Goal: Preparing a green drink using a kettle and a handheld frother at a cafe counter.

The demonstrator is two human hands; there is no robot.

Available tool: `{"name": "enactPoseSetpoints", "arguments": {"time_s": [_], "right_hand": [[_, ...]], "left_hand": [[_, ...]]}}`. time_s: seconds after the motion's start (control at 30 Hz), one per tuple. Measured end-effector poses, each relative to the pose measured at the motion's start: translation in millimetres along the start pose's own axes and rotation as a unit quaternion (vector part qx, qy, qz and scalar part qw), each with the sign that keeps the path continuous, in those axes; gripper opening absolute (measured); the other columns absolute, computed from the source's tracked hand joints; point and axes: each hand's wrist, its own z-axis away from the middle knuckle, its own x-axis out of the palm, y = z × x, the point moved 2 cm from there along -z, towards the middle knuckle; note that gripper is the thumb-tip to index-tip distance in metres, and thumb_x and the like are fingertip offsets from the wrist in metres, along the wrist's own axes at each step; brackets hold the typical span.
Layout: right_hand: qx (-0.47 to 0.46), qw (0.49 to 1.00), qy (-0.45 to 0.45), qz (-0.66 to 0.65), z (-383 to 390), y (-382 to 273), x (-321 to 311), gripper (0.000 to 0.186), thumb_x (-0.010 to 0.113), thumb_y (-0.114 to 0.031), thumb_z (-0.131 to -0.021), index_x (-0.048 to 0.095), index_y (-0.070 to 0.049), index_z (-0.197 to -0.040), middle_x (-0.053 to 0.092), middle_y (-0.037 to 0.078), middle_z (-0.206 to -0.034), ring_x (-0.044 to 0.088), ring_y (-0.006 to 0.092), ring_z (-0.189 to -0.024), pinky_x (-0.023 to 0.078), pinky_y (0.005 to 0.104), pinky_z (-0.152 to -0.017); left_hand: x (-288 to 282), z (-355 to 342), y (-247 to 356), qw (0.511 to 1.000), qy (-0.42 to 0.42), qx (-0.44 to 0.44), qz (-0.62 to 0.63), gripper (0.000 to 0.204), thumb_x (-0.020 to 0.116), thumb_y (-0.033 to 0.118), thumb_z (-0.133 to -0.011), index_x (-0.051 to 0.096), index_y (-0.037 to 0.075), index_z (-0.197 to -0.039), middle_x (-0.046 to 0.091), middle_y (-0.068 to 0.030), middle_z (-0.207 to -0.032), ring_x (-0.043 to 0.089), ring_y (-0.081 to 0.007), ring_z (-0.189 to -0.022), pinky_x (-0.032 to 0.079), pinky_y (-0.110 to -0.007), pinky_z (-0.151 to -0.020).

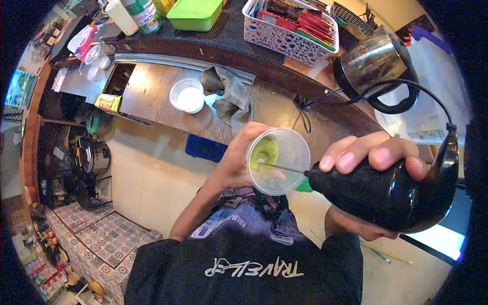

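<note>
My left hand [237,157] is wrapped round a clear plastic cup [295,152], its open mouth tilted up toward me. Green liquid [265,150] lies in the bottom of the cup. In my right hand [376,153] is a black handheld electric mixer [381,198], fingers over its top and thumb beneath. The thin metal shaft [283,168] of the mixer reaches into the cup, and its tip meets the green liquid. A black cord [432,96] runs from the mixer's rear end past the kettle.
A white-rimmed round tub [187,96] and a crumpled grey cloth [235,99] lie on the wooden counter [147,96]. Along the raised shelf stand a green box [195,15], a white basket [290,46] of red packets, and a metal kettle [373,61]. A yellow packet [108,103] sits at the counter's left end.
</note>
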Motion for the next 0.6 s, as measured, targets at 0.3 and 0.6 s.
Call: {"name": "enactPoseSetpoints", "arguments": {"time_s": [0.3, 0.6], "right_hand": [[-0.008, 1.0, 0.009, 0.009, -0.5, -5.0, -0.4, 0.049, 0.048, -0.037, -0.093, 0.043, -0.002, -0.127, 0.05, 0.023, -0.117, 0.051, 0.0366, -0.102, 0.045, 0.0456, -0.083], [0.0, 1.0, 0.007, 0.009, 1.2, 1.1, 1.5, 0.048, 0.047, -0.036, -0.094, 0.044, -0.001, -0.127, 0.05, 0.024, -0.117, 0.051, 0.0372, -0.102, 0.045, 0.0456, -0.084]], "left_hand": [[-4.1, -0.3, -2.0, 0.997, -0.01, 0.074, -0.021, 0.087, 0.091, 0.027, -0.058, 0.045, 0.007, -0.128, 0.058, -0.0121, -0.113, 0.057, -0.0284, -0.104, 0.045, -0.038, -0.091], [-6.2, 6.1, -3.6, 0.997, 0.007, 0.072, -0.019, 0.101, 0.093, 0.033, -0.056, 0.036, 0.007, -0.135, 0.051, -0.0129, -0.113, 0.054, -0.0257, -0.1, 0.043, -0.036, -0.088]]}}
